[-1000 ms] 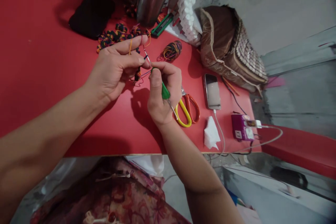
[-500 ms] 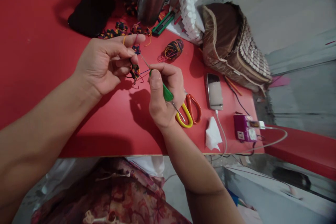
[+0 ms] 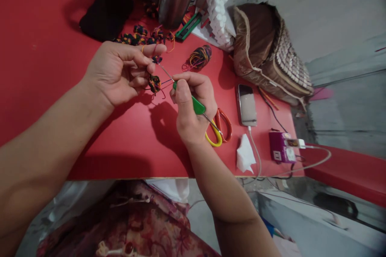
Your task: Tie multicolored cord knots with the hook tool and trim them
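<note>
Left hand (image 3: 116,73) pinches crochet piece (image 3: 155,83); right hand (image 3: 189,118) grips green hook (image 3: 198,107); bag (image 3: 265,48) contents hidden.

Left hand (image 3: 116,73) pinching crochet piece (image 3: 155,82), right hand (image 3: 191,106) gripping crochet hook (image 3: 197,106)

Hook (image 3: 197,106) tip hidden in yarn (image 3: 156,59) at left hand (image 3: 117,72).

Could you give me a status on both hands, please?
Left hand pinches crochet piece. Right hand holds green hook, tip at piece. Scissors lie beside right hand.
</note>
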Demonstrator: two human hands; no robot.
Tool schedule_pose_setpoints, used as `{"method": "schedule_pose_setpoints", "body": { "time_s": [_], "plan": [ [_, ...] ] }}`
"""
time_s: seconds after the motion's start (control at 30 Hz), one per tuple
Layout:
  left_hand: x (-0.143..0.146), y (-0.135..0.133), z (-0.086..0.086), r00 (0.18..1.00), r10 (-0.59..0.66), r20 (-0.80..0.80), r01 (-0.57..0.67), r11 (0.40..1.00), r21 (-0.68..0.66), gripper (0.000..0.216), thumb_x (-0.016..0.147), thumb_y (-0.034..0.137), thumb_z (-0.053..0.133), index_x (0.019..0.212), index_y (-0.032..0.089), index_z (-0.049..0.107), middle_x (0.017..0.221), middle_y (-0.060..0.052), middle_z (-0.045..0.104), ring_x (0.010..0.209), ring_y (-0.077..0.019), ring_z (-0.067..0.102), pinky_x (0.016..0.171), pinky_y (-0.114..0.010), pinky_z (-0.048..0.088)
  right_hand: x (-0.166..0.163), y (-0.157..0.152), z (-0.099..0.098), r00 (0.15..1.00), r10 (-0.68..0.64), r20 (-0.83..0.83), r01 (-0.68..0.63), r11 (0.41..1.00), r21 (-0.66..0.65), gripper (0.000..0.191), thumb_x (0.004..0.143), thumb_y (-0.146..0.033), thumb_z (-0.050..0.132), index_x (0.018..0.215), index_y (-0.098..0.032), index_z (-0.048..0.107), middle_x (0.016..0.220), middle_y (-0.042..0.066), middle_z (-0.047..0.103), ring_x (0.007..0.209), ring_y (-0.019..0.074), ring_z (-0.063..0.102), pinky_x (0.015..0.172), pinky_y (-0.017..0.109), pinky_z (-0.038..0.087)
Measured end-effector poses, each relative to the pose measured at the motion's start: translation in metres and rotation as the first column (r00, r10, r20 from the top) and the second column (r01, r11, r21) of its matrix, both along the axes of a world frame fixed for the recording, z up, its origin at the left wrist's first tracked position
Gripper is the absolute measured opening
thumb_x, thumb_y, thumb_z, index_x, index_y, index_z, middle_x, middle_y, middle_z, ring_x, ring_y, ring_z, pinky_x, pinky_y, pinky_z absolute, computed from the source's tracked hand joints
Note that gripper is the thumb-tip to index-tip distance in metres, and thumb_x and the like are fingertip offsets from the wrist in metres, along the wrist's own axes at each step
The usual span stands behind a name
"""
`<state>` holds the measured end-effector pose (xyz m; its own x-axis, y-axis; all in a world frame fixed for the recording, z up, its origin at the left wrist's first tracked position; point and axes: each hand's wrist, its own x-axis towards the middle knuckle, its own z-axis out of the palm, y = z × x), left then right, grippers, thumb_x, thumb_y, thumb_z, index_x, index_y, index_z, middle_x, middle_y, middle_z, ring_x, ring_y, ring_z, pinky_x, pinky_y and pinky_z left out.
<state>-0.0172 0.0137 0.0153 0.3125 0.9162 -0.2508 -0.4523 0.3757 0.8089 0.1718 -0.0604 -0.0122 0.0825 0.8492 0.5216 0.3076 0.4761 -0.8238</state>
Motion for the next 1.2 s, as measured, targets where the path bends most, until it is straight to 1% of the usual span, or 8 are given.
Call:
{"method": "schedule_pose_setpoints", "body": {
  "time_s": [0.1,0.23,0.33,0.47,0.63,0.77,0.97,1.2],
  "plan": [
    [0.006,-0.006,0.002,1.000,-0.002,0.004,0.002,0.998,0.058,0.037,0.060,0.019,0.098,0.095,0.028,0.091,0.075,-0.007,0.076,0.064,-0.0214,0.063,0.046,-0.034,0.024,-0.001,0.002,-0.002,0.999,-0.003,-0.050,0.003,1.000,-0.002,0.034,0.115,-0.067,0.060,0.120,-0.036,0.073,0.095,0.003,0.075,0.077,0.0234,0.071,0.073,0.043,0.069],
    [0.021,-0.022,0.005,0.999,0.033,-0.003,-0.033,0.990,0.137,0.039,0.067,0.023,0.105,0.103,0.029,0.091,0.080,-0.005,0.082,0.077,-0.0297,0.079,0.051,-0.036,0.041,-0.005,0.005,-0.002,0.994,-0.056,-0.093,0.058,0.998,0.011,0.037,0.114,-0.072,0.059,0.116,-0.037,0.070,0.091,0.002,0.073,0.076,0.0247,0.073,0.069,0.044,0.067],
    [0.031,-0.032,0.005,0.995,0.095,-0.032,-0.088,0.981,0.173,0.039,0.071,0.023,0.105,0.106,0.031,0.090,0.082,-0.003,0.083,0.082,-0.0305,0.082,0.057,-0.037,0.049,-0.006,0.008,-0.003,0.988,-0.093,-0.125,0.098,0.995,0.031,0.037,0.113,-0.073,0.062,0.114,-0.036,0.071,0.091,0.002,0.074,0.078,0.0250,0.075,0.072,0.045,0.068],
    [0.037,-0.034,0.002,0.991,0.134,-0.022,-0.127,0.973,0.192,0.037,0.073,0.028,0.107,0.106,0.033,0.091,0.087,-0.003,0.085,0.081,-0.0290,0.080,0.057,-0.038,0.049,-0.006,0.010,-0.005,0.981,-0.065,-0.183,0.077,0.995,0.061,0.032,0.112,-0.068,0.067,0.113,-0.036,0.073,0.089,0.001,0.074,0.074,0.0230,0.073,0.067,0.041,0.064],
    [0.034,-0.031,0.000,0.994,0.112,-0.016,-0.105,0.967,0.230,0.036,0.075,0.040,0.110,0.103,0.032,0.089,0.092,-0.007,0.085,0.086,-0.0321,0.080,0.059,-0.041,0.048,-0.006,0.010,-0.007,0.989,-0.077,-0.127,0.082,0.996,0.036,0.033,0.116,-0.068,0.060,0.115,-0.038,0.073,0.085,0.001,0.069,0.071,0.0235,0.067,0.063,0.041,0.056],
    [0.033,-0.028,-0.003,0.991,0.132,0.005,-0.129,0.958,0.256,0.039,0.074,0.042,0.113,0.102,0.033,0.088,0.089,-0.006,0.084,0.084,-0.0304,0.078,0.059,-0.040,0.049,-0.006,0.011,-0.005,0.968,0.001,-0.251,0.018,0.997,0.071,0.021,0.113,-0.059,0.072,0.110,-0.039,0.077,0.081,-0.001,0.067,0.066,0.0212,0.063,0.059,0.038,0.053],
    [0.036,-0.028,0.000,0.977,0.200,0.069,-0.212,0.939,0.272,0.047,0.064,0.024,0.118,0.100,0.035,0.089,0.083,-0.002,0.081,0.087,-0.0275,0.080,0.063,-0.035,0.056,-0.009,0.012,-0.006,0.971,-0.051,-0.234,0.062,0.997,0.038,0.032,0.111,-0.069,0.069,0.110,-0.038,0.076,0.083,0.000,0.069,0.068,0.0231,0.064,0.062,0.041,0.056],
    [0.050,-0.038,0.009,0.945,0.326,0.004,-0.316,0.915,0.250,0.039,0.073,0.005,0.110,0.097,0.029,0.091,0.078,0.001,0.077,0.091,-0.0246,0.079,0.080,-0.037,0.062,-0.009,0.009,-0.003,0.979,-0.066,-0.193,0.078,0.996,0.053,0.034,0.113,-0.064,0.069,0.113,-0.030,0.074,0.085,-0.001,0.069,0.076,0.0192,0.073,0.073,0.037,0.066]
  ]
}}
